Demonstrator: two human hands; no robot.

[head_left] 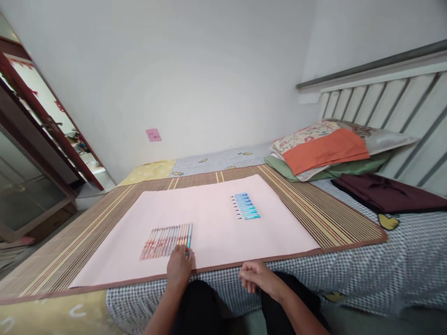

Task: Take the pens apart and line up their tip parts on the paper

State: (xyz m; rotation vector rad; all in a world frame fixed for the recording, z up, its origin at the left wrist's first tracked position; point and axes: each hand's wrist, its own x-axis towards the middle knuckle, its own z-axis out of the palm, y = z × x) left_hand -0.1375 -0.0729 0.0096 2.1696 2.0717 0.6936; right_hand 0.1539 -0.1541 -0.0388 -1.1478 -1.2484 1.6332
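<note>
A row of several slim pens (162,239) lies side by side on a pink sheet (209,232); the ones on the left are reddish and grey, those on the right are orange-beige. My left hand (179,269) is at the near right end of this row, thumb and fingers closed about the lower part of a pen with a blue end (189,235). The fingertips are partly hidden. A second group of several blue-to-turquoise pens (246,207) lies further right, tips pointing left. My right hand (257,277) hovers over my lap near the sheet's front edge, loosely curled with nothing visible in it.
The sheet rests on a striped mat (303,209) over a checked bedspread (401,260). Pillows with an orange cloth (328,150) and a folded dark maroon cloth (391,193) lie at right by the white headboard (391,107). A pink note (153,135) is on the wall.
</note>
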